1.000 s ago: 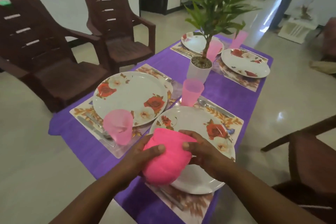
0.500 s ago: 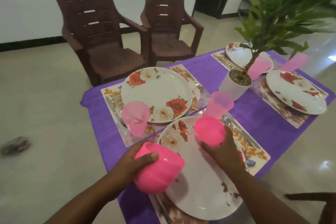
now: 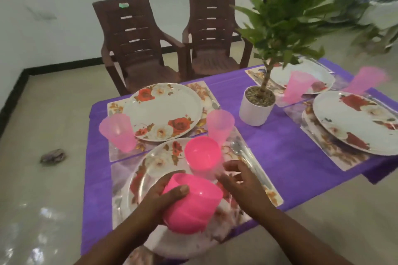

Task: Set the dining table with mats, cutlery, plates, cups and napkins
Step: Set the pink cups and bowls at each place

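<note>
Pink plastic is filling the near end of the desk: the left hand (image 3: 160,197) is holding a stack of pink bowls (image 3: 191,202), thumb curled over the wall, mouth tipped up and toward the right. The right hand (image 3: 237,178) is hanging just past the stack w/ fingers loosely bent and nothing in its grip; it's sitting right beside a single pink bowl (image 3: 202,154) that's standing upright on the far part of the near plate (image 3: 148,170). So this setting looks done for its bowl, and prob. the next one is going to the far-left plate (image 3: 163,111), which is lying straight ahead of the held stack toward the desk's far-left corner, w/ no bowl on it yet. The free right hand is nearer the stack's open mouth, so it's the likely one to pull the next bowl off while the left is steadying. Pale pink cups (image 3: 117,132) are standing at the left edge and mid-desk; a spoon (image 3: 237,148) is lying on the mat right of the near plate. Napkins: can't see any.
</note>
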